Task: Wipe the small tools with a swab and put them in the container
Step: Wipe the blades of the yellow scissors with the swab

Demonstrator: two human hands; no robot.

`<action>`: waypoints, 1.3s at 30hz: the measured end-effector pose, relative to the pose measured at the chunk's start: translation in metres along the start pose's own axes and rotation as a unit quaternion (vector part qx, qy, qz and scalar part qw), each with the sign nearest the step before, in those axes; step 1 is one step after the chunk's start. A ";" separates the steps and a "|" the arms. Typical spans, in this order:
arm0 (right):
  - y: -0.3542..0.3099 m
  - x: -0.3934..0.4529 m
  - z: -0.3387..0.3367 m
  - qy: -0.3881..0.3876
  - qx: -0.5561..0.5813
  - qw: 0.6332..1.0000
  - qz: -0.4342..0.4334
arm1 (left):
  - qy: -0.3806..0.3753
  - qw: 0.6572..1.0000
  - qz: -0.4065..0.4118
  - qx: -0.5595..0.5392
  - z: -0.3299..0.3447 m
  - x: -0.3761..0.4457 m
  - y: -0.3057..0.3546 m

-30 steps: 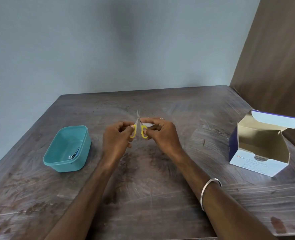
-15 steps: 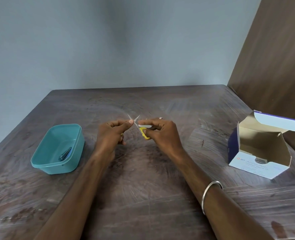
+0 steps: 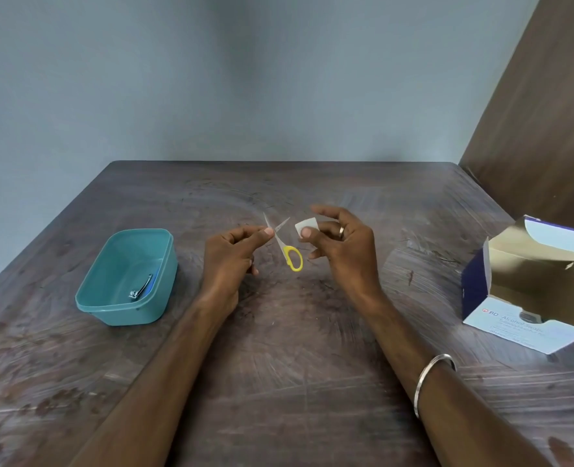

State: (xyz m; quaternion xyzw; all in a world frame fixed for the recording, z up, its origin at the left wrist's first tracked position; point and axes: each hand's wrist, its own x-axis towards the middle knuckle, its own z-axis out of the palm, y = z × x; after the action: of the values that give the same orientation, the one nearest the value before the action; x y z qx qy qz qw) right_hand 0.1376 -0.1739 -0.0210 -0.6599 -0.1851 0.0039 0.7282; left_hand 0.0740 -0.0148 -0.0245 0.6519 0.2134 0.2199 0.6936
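The left grip (image 3: 235,246) pinched open scissors (image 3: 283,242); the right (image 3: 338,237) pinched a swab (image 3: 306,226). One tool (image 3: 140,287) already lay in the container (image 3: 93,303), left.

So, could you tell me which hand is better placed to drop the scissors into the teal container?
Left hand: it pinches the scissors and is nearer the container. The right hand holds the swab.

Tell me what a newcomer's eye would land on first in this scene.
First, the small yellow-handled scissors, blades open, held up at mid-table by the left hand, beside the white swab pinched in the right hand. Next, the teal container at the left, with a nail clipper inside. At the right edge stands an open box of alcohol swabs.
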 end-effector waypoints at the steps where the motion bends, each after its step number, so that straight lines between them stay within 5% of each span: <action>1: 0.000 0.000 0.000 -0.002 0.005 1.000 0.003 | -0.002 1.000 0.003 -0.003 0.000 -0.001 -0.001; 15: 0.009 0.000 0.005 -0.016 -0.028 0.999 -0.006 | -0.066 0.996 0.058 0.029 0.007 -0.011 0.000; 23: 0.015 -0.001 0.007 -0.038 -0.158 0.987 0.002 | -0.071 0.994 0.072 0.039 0.006 -0.011 0.000; 39: 0.002 -0.006 0.007 -0.001 -0.083 0.996 0.045 | -0.066 0.991 0.094 0.066 0.010 -0.016 0.002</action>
State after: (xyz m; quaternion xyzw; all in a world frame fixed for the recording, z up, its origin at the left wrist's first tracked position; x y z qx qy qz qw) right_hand 0.1308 -0.1682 -0.0246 -0.7258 -0.1559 0.0222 0.6696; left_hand 0.0668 -0.0318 -0.0216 0.7268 0.1192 0.2263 0.6375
